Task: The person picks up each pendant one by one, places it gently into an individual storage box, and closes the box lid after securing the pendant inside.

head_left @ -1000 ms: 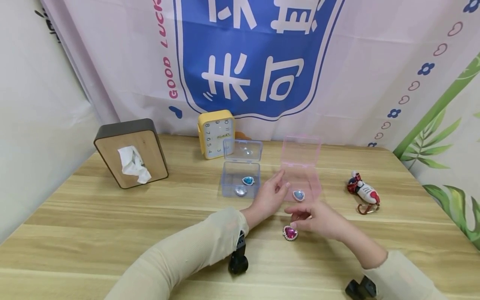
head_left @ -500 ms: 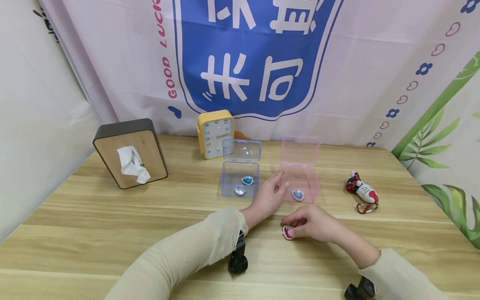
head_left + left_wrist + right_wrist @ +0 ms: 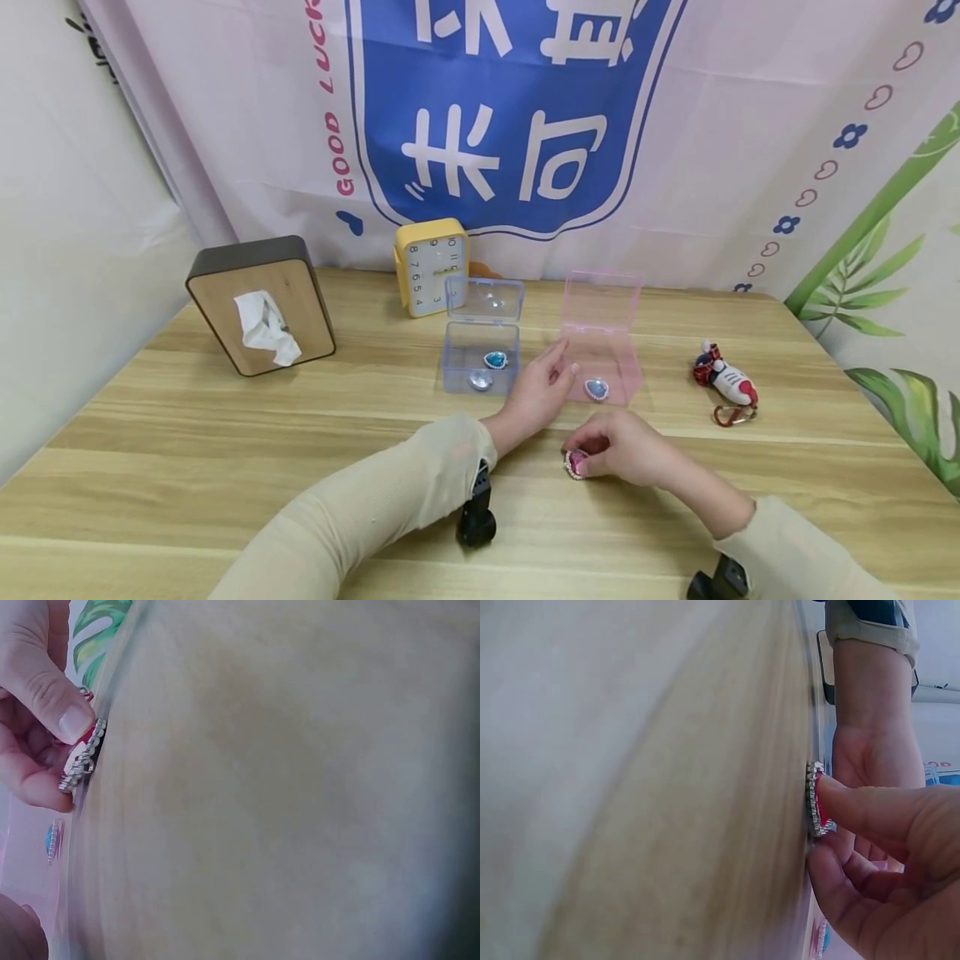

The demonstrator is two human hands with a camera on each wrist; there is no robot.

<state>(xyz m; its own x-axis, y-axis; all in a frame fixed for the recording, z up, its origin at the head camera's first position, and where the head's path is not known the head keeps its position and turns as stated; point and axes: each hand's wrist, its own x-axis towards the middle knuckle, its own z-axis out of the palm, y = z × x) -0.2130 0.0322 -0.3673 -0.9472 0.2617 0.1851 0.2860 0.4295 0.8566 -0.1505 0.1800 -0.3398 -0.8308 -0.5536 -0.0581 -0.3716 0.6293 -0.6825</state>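
My right hand point(image 3: 630, 446) pinches a magenta heart-shaped gem point(image 3: 575, 463) with a beaded silver rim between thumb and fingers, low at the tabletop. In the right wrist view the gem point(image 3: 815, 801) is tilted up on its edge, the thumb on its face. My left hand point(image 3: 536, 390) rests with extended fingers against the left side of an open-lidded clear pink box point(image 3: 618, 358). Inside that box lies a pale blue teardrop gem point(image 3: 597, 389). To the left, an open clear blue box point(image 3: 461, 346) contains a teal gem point(image 3: 496, 360) and a clear gem point(image 3: 481, 381).
A tissue box point(image 3: 315, 325) with a wooden face stands at the left. Behind the blue box is a yellow clock point(image 3: 435, 271). A small plush keychain point(image 3: 727, 383) with a red carabiner lies to the right. A printed cloth point(image 3: 495, 150) hangs behind the table point(image 3: 300, 467).
My right hand has closed its thumb and fingers on the magenta gem, which now tilts and sits slightly further left. The left hand and both boxes stay in place.
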